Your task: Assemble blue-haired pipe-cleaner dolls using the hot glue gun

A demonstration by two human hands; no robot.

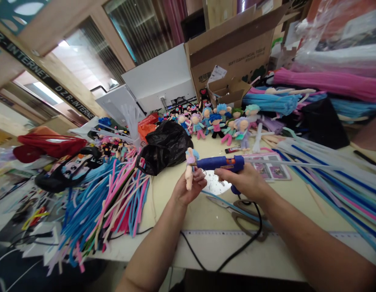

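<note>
Pinched in my left hand [188, 190] is a small pipe-cleaner doll [189, 178], its body peach and its head pale blue and lilac. My right hand [245, 178] is wrapped round the handle of a blue hot glue gun [221, 163], which points left. The gun's nozzle meets the doll near its neck; whether it touches is too small to tell. A long translucent glue stick [294, 164] sticks out of the gun's back. Below the gun lie scissors [236, 211] with brown handles and a white sheet [218, 182] with specks on it.
Finished dolls [216, 123] stand at the back before a cardboard box [230, 52]. Bundled pipe cleaners lie left [105, 202] and right [330, 182]. A black plastic bag [166, 146] sits behind my left hand. The gun's black cord [236, 253] loops over the ruler [212, 234] at the table's front.
</note>
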